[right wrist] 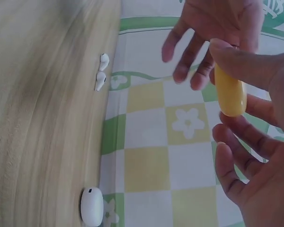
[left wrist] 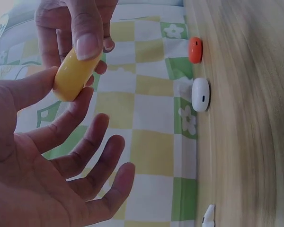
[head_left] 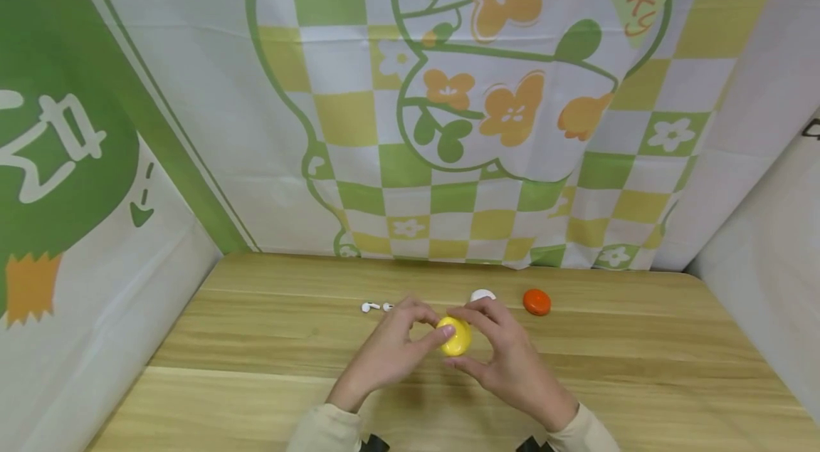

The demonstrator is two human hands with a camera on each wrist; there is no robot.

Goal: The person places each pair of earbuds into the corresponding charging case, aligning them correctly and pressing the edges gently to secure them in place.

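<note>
Both hands point(head_left: 448, 352) pinch yellow case point(head_left: 455, 337) — underside hidden.

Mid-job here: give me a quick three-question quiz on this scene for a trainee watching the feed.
1. True or false: the yellow case lies flat on the table.
2. Which hand pinches it? A left hand B right hand C both
3. What colour is the case farthest right?

Key: 1 false, it is held above the wood. 2 C. 3 orange case, beside the white case; two earbuds lie left.
</note>
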